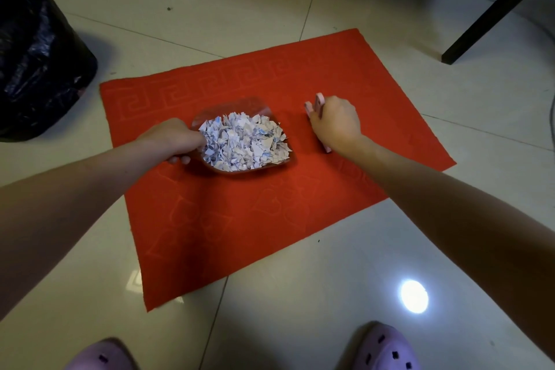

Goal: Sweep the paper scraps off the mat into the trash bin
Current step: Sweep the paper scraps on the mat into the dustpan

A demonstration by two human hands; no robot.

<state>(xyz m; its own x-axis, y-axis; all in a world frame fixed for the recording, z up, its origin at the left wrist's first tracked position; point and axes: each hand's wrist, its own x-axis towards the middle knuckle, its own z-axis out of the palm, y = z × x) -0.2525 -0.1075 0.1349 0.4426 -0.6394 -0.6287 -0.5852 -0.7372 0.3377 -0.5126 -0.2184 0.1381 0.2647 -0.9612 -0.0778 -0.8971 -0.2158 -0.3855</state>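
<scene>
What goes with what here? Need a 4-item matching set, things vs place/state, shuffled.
Things:
1. paper scraps
2. dustpan
3. brush
4. trash bin

Place or state:
A. lined with a black bag, on the floor off the mat's left edge
B. clear, held at its left side by the left hand
C. pink, under the right hand on the mat
D. piled inside the dustpan

Pairs: 1-D, 2-B, 3-C, 4-A
</scene>
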